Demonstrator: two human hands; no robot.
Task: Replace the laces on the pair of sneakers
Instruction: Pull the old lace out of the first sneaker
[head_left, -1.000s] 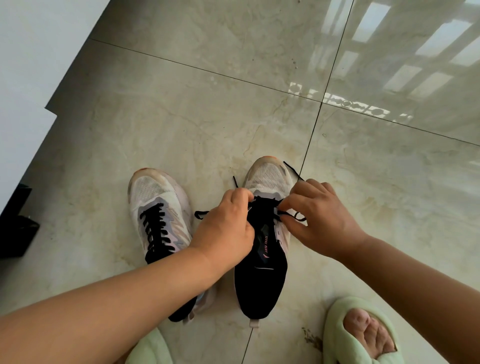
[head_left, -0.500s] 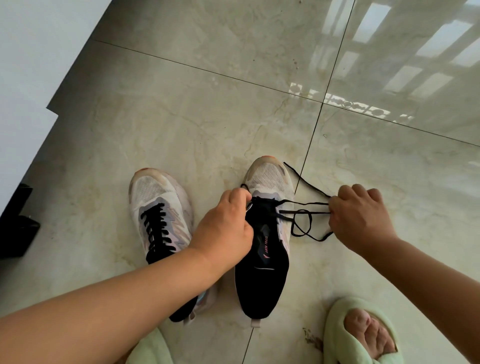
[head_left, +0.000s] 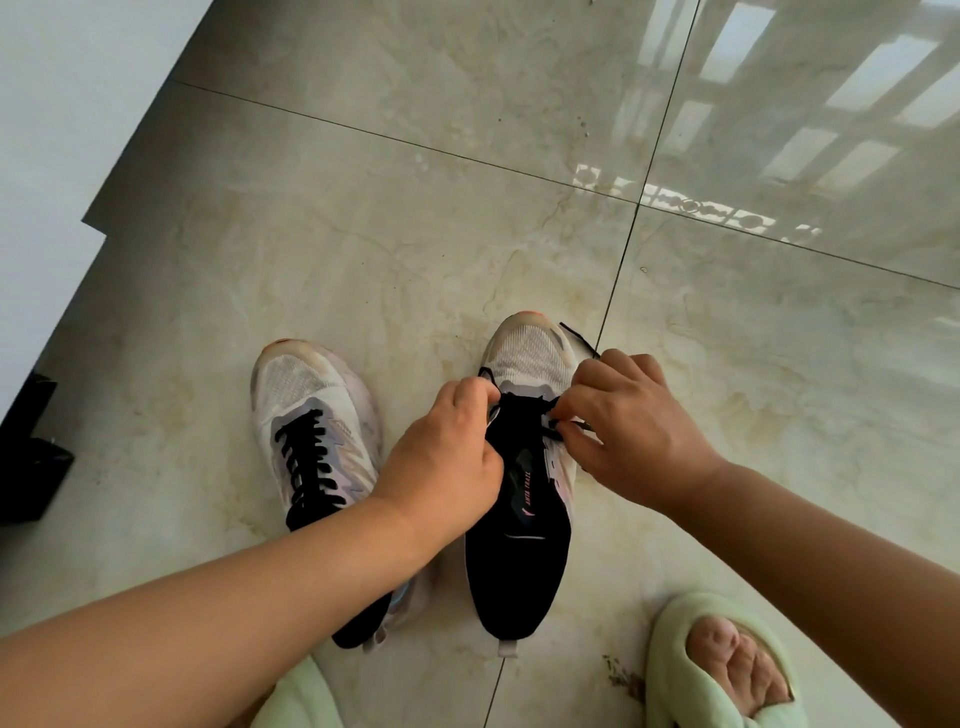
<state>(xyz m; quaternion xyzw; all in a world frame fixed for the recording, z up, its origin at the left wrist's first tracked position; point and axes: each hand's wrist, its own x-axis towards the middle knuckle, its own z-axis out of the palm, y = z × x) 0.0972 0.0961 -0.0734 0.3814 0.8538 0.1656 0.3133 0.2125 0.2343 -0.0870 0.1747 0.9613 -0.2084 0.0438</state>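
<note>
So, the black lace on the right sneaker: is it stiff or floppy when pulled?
Probably floppy: the black lace bends loosely beside the right sneaker. It looks thin, so likely light. Both the right hand and left hand pinch it, perhaps because it slips.

The hands (head_left: 540, 441) hide the right sneaker's (head_left: 519, 545) eyelets.

Two white sneakers (head_left: 317, 415) side by side, right one's black lace (head_left: 571, 332) half-threaded.
</note>
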